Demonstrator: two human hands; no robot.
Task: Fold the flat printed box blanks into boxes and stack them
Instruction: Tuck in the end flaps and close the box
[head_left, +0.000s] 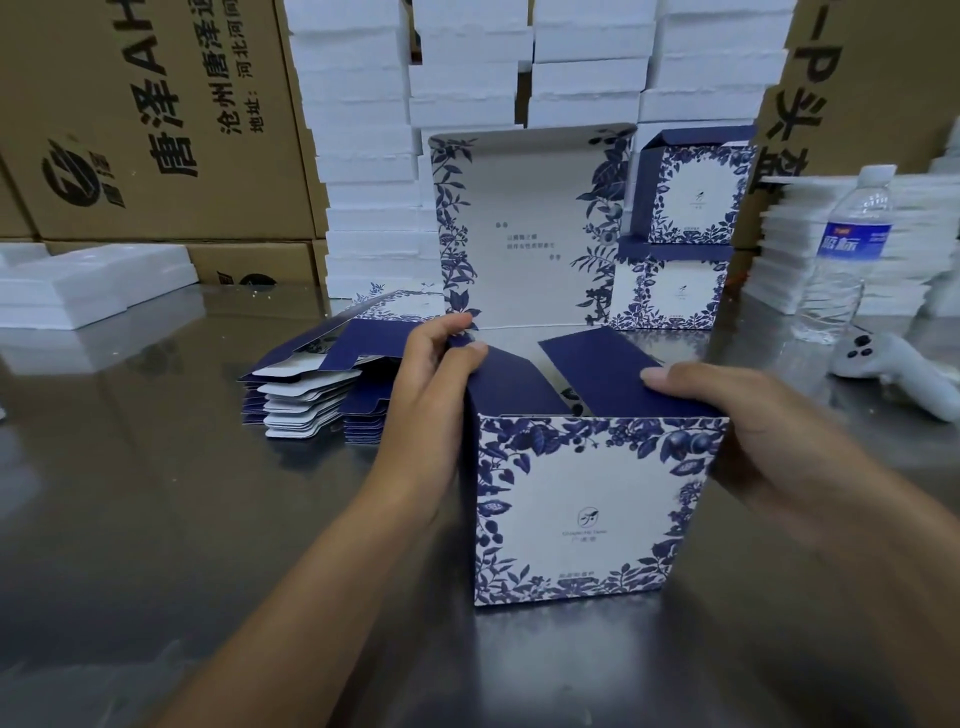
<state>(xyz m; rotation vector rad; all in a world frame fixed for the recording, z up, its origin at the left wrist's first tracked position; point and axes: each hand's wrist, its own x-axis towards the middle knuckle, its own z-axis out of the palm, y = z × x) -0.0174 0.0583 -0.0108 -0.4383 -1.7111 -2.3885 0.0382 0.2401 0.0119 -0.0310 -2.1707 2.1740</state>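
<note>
The box is stood upright on the steel table, at 6 o'clock of centre, with its printed front turned toward the camera and its long axis vertical. Its lid is raised at the rear edge and points to 12 o'clock, the printed inner face being shown. The navy left side flap and right side flap are folded inward over the open top. The left side flap is pinched at its rear corner between thumb and curled fingers of the left hand. The right side flap is pressed down by the thumb of the right hand, the box's upper right edge being clamped between thumb and palm; the remaining fingers are hidden behind the wall. A stack of flat blanks is laid at 9 o'clock of the box. Two finished boxes are stacked at 1 o'clock. A water bottle and a white controller are placed at 2 o'clock. White foam trays and brown cartons are piled along the rear.
</note>
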